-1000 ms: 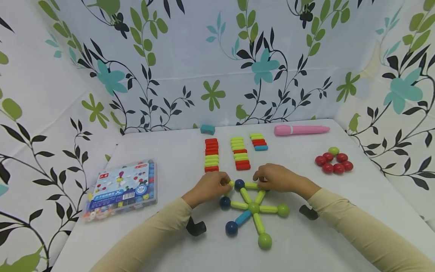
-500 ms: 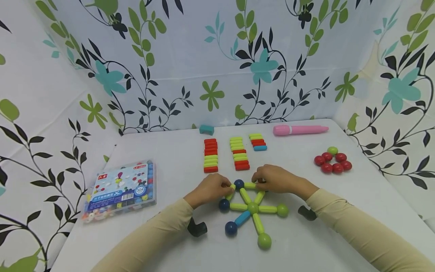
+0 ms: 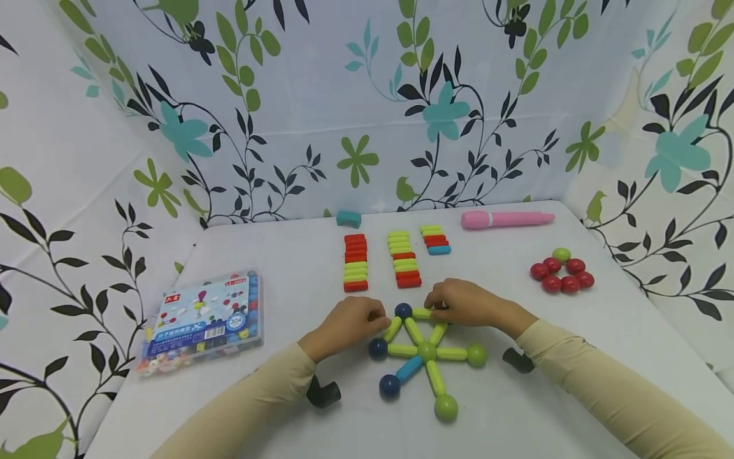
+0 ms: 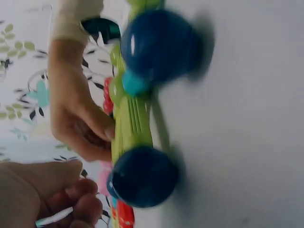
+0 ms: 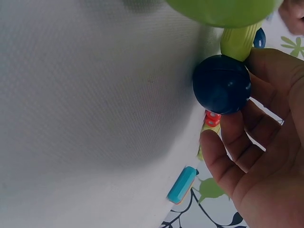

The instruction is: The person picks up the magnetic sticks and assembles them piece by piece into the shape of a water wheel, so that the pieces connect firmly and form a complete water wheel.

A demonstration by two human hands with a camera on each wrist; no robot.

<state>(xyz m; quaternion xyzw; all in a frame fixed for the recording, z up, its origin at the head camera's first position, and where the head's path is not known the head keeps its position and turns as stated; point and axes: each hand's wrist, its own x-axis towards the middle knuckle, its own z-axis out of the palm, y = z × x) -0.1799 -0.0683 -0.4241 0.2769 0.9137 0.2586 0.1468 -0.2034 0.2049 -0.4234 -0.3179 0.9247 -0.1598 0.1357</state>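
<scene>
A ball-and-stick model lies before me in the head view, with rods radiating from a lime centre ball [image 3: 427, 351]. Dark blue balls sit at its upper left [image 3: 404, 310], left [image 3: 378, 348] and lower left; lime green rods join these first two to each other. My right hand [image 3: 464, 302] holds the model's upper right corner, its fingers and thumb around another dark blue ball [image 5: 222, 84] that the head view hides. Beside the upper left rod [image 3: 392, 329], my left hand [image 3: 350, 324] hovers with loosely bent fingers, holding nothing; the left wrist view shows it apart from the balls.
Red, lime and blue rods lie in three columns behind the model, the middle one [image 3: 404, 258] nearest. A clear plastic kit box [image 3: 203, 319] is at the left. Red balls [image 3: 570, 284] form a ring at the right. A pink pen-shaped thing [image 3: 507, 219] lies farther back.
My left hand has let go of the rod between the two dark blue balls and drawn slightly left. The right hand keeps its hold at the upper right corner.
</scene>
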